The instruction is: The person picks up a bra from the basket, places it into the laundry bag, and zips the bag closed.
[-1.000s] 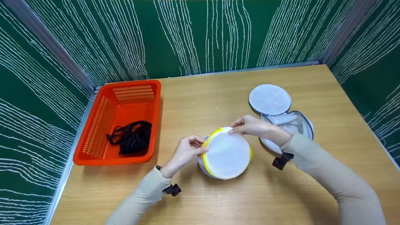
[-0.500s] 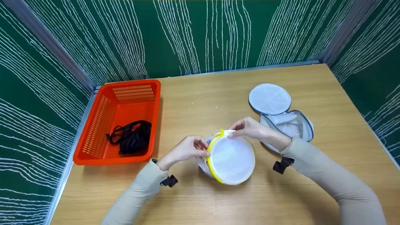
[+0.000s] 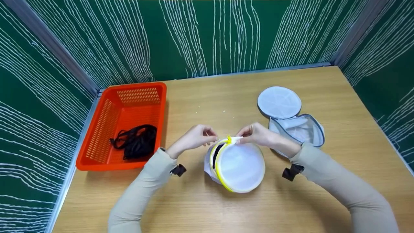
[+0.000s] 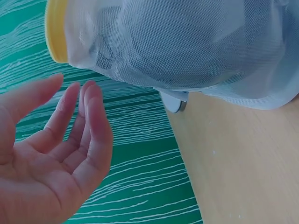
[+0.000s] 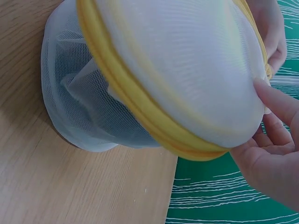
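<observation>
A white mesh laundry bag [image 3: 241, 168] with a yellow zip stands on the table, its round lid partly lifted. Through the gap on its left side something dark shows inside. My right hand [image 3: 257, 134] pinches the lid's far rim between thumb and fingers, also seen in the right wrist view, where the yellow zip [image 5: 140, 112] runs round the lid. My left hand [image 3: 197, 137] is close to the far left of the bag. In the left wrist view its fingers [image 4: 100, 126] are loosely bent, just apart from the mesh, with nothing between them.
An orange basket [image 3: 84, 155] holding a black drawstring-like bundle [image 3: 139, 145] stands at the left. Behind my right forearm lies a second mesh bag [image 3: 279, 103] with grey trim, its round lid folded back. Small white specks dot the table. Green walls enclose the back and sides.
My left hand has let go of the bag's left rim and moved up toward its far side. The lid has tilted rightward, widening the gap; my right hand keeps its pinch.
</observation>
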Tool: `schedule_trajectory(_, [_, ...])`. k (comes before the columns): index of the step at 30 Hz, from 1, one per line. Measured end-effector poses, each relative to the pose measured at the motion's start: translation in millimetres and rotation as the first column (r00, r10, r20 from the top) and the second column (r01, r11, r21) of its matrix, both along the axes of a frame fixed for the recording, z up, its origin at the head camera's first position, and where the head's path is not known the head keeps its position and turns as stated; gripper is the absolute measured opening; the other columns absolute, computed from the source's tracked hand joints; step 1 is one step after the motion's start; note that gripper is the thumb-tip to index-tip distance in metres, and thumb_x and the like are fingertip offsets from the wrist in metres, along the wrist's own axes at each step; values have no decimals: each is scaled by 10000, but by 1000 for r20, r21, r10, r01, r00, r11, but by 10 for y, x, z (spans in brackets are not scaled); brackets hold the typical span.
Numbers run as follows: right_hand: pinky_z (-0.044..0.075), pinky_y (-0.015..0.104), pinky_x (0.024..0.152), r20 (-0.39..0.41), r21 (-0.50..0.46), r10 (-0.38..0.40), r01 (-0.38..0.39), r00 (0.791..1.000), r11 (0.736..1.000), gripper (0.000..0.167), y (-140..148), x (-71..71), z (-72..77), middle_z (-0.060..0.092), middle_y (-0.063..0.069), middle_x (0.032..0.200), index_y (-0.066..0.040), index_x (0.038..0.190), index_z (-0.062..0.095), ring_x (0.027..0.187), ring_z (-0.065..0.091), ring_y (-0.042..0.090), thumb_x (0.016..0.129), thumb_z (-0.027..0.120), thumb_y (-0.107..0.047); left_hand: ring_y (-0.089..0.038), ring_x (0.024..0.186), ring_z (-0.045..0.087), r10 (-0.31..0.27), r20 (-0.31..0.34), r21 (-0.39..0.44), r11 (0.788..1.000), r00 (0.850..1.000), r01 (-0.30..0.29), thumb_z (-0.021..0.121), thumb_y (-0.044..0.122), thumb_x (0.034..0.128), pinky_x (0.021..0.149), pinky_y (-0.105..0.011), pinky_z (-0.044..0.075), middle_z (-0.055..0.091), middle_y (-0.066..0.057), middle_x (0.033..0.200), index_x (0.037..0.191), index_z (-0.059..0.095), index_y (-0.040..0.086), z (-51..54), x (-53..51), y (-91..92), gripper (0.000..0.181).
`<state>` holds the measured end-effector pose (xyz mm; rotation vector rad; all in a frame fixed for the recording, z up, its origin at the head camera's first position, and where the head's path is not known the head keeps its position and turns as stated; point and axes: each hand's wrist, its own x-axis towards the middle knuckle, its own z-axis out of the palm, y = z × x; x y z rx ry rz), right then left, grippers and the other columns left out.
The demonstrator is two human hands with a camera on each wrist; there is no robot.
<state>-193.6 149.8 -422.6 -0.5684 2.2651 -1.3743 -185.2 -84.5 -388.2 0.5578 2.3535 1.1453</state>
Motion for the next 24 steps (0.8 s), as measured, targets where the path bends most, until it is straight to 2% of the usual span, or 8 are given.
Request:
schedule_trajectory(4, [452, 151, 636, -16, -4, 19, -19, 1000, 1000, 212, -3, -1, 2, 660, 140, 853, 76, 905, 657, 705, 563, 39, 756, 680, -72, -321, 793, 580, -33, -14, 8, 999, 999, 33, 553, 121, 863, 673, -342, 509, 601, -182, 889, 952, 608, -23, -19, -57, 74, 178])
schedule_trajectory(9, [449, 144, 637, -44, 2, 43, -42, 998, 999, 220, -7, -5, -8, 660, 156, 862, 66, 906, 664, 710, 565, 22, 749, 689, -86, -306, 828, 580, -73, -29, 32, 997, 997, 74, 547, 109, 864, 704, -341, 503, 601, -136, 910, 1005, 599, -7, -41, -102, 133, 190])
schedule_trajectory(13, [453, 149, 639, -40, -2, 61, -61, 997, 998, 217, -8, -6, -12, 658, 163, 862, 66, 911, 661, 710, 569, 25, 755, 682, -82, -267, 857, 570, -128, -40, 28, 991, 991, 130, 523, 83, 874, 734, -307, 495, 607, -134, 969, 1066, 598, 6, -32, -107, 160, 220])
schedule_trajectory(18, [463, 158, 657, -24, -12, 71, -72, 997, 997, 219, -15, -3, -15, 656, 171, 877, 69, 919, 655, 726, 579, 40, 757, 677, -76, -206, 853, 566, -197, -87, 7, 980, 976, 199, 513, 64, 870, 701, -210, 466, 626, -126, 972, 1084, 610, 16, -36, -101, 178, 239])
schedule_trajectory(24, [467, 163, 681, -8, -25, 71, -72, 997, 997, 237, -17, 3, -17, 654, 171, 899, 71, 929, 650, 749, 587, 42, 753, 682, -85, -156, 836, 562, -222, -140, -15, 975, 965, 222, 550, 75, 858, 692, -178, 448, 642, -91, 956, 1031, 644, 17, -59, -99, 207, 205])
